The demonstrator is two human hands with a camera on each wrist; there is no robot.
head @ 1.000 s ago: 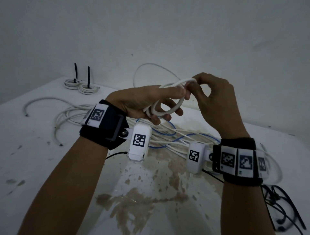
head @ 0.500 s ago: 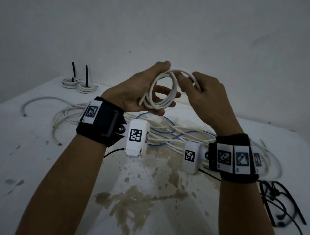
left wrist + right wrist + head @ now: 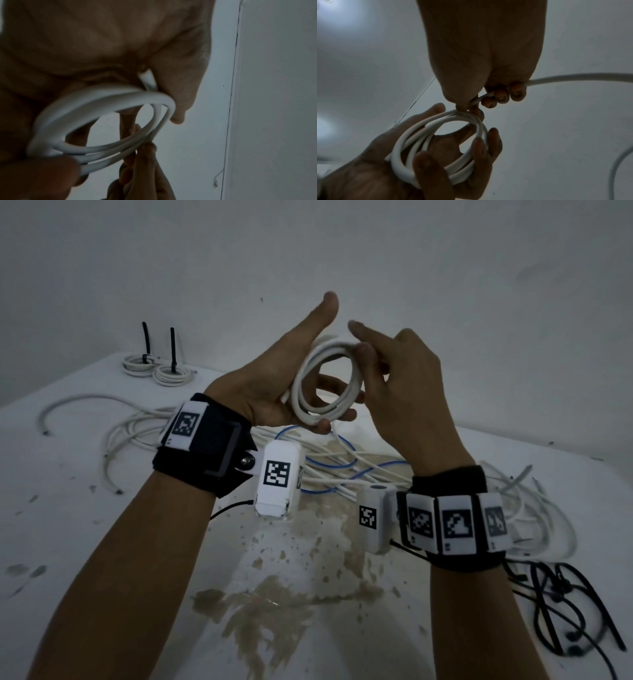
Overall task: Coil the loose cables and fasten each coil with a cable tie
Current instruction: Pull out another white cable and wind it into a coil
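The right hand [image 3: 407, 392] pinched the white cable's tail between thumb and curled fingers [image 3: 502, 96] at the coil's right side. The left hand [image 3: 274, 378], thumb raised, cupped the white coil [image 3: 325, 385] with loosely curled fingers, above the worktop [image 3: 85, 542]. Loose white cables [image 3: 342, 467] lay beneath; two tied coils [image 3: 161, 369] sat far left.

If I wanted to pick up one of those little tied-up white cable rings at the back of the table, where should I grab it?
Pinch the nearer tied coil by its black cable tie. The coil lies flat on the table and the tie's tail stands straight up, so come from above with a thumb-and-finger grip. It stands beside the other coil, so probably approach from its open right side.
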